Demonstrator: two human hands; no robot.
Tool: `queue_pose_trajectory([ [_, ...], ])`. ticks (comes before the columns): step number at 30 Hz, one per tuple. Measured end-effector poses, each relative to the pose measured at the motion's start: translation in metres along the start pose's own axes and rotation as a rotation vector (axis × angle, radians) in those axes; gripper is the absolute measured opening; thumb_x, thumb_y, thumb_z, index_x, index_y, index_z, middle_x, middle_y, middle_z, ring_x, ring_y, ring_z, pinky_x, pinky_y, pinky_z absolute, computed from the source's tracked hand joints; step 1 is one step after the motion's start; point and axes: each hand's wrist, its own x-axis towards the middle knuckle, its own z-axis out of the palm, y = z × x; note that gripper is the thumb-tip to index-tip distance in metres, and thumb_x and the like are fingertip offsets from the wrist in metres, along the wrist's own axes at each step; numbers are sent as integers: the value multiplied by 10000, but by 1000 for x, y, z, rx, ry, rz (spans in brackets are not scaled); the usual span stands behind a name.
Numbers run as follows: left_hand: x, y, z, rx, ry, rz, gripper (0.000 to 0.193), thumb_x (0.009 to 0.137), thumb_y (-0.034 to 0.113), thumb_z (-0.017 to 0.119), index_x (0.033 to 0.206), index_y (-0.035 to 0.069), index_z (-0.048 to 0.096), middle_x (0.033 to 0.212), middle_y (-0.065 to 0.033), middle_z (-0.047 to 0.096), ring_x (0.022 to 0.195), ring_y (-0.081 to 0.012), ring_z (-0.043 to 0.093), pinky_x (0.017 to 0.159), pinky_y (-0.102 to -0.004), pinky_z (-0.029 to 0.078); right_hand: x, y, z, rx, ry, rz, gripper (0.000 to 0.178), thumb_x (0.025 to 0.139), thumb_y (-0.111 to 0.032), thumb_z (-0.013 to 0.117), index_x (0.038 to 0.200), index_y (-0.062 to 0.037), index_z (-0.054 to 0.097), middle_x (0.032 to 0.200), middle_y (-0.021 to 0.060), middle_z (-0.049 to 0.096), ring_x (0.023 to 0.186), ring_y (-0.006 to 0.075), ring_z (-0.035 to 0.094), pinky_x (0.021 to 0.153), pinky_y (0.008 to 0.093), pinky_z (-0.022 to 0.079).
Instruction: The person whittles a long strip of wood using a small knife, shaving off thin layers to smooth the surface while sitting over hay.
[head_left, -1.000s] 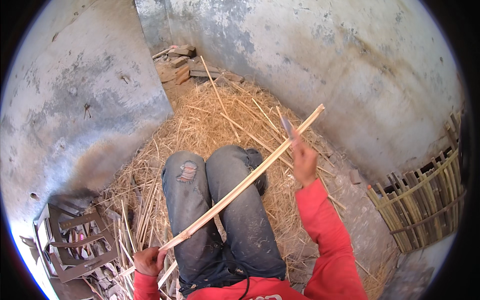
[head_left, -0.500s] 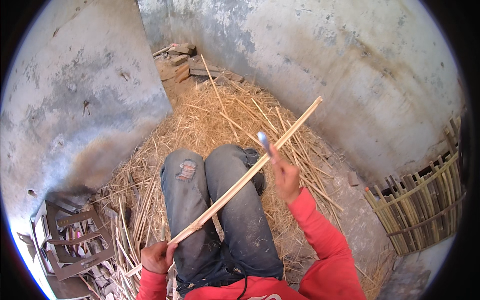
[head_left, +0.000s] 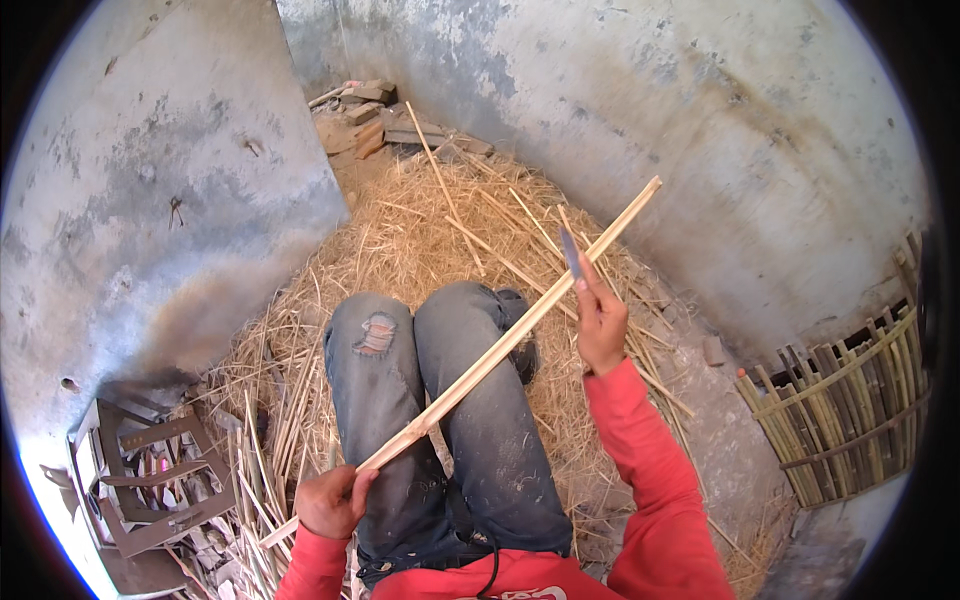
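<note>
A long pale bamboo strip (head_left: 480, 368) slants across my thighs, from the lower left up to the far right. My left hand (head_left: 333, 500) is closed round its near end, and a short tail sticks out behind the fist. Near the strip's far end, my right hand (head_left: 602, 325) grips a knife, its grey blade (head_left: 570, 252) pointing away from me. The blade lies against or just over the strip; I cannot tell whether it touches. The fingers hide the knife's handle.
Shavings (head_left: 400, 250) and loose strips cover the floor around my legs. A dark broken frame (head_left: 170, 480) stands at the left. To the right, a slatted bamboo panel (head_left: 850, 410) leans by the wall (head_left: 700, 150). Bricks (head_left: 368, 110) lie in the far corner.
My right hand with the knife has moved right and slightly up along the strip. My left hand and the strip have shifted a little to the right.
</note>
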Motion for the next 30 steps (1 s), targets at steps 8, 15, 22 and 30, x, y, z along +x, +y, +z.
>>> queue_pose_trajectory([
  [8,14,34,10,-12,35,-56,378,891,253,804,649,77,573,555,-122,529,474,-324,565,458,-417,414,-39,-24,29,70,-210,-85,432,1121,-312,437,1499,-132,541,1081,181,767,406,73,465,374,267,415],
  [15,31,58,23,33,22,-57,377,912,287,782,670,75,587,554,-145,548,480,-354,579,465,-442,426,-54,-34,42,93,-232,-330,420,1130,-321,413,1487,-149,553,1139,161,756,419,127,499,394,324,437],
  [22,43,71,32,62,3,-72,367,913,290,782,688,62,603,534,-162,542,480,-384,566,471,-456,419,-56,-33,36,53,-352,-169,436,1122,-310,429,1427,-42,589,1224,209,720,1059,213,746,820,305,622],
  [30,45,79,37,65,3,-104,389,931,304,761,680,55,597,529,-173,524,478,-392,557,475,-466,415,-68,-61,32,260,-355,56,370,1058,-106,539,1411,-6,591,1274,210,699,1112,234,726,915,285,574],
])
